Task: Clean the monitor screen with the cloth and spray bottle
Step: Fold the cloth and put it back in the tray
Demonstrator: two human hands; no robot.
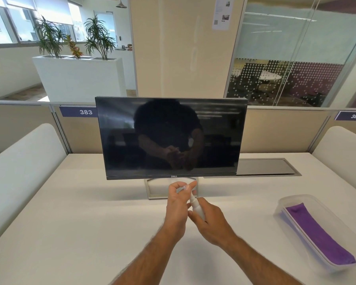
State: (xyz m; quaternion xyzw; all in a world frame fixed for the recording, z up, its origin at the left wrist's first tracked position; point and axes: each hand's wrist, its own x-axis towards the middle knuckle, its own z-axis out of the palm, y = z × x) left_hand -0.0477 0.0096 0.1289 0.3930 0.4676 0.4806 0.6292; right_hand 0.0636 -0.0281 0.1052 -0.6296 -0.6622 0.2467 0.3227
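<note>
Black monitor screen (171, 136), purple cloth (319, 233), seemingly white spray bottle (197, 208), white desk (80, 223).

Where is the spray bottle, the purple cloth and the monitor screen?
spray bottle (198, 208): head view, on its white body between the hands.
purple cloth (317, 233): head view, middle of the cloth in the clear tray.
monitor screen (171, 136): head view, centre of the dark glass.

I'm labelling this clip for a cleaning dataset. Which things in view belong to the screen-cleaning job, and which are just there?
Part of the job:
- monitor, screen dark
- white spray bottle, gripped by the right hand; the left hand pinches its top
- purple cloth, lying in the clear plastic tray

Just there:
- white planter
- desk cable hatch
- desk number signs 383 and 384
</note>
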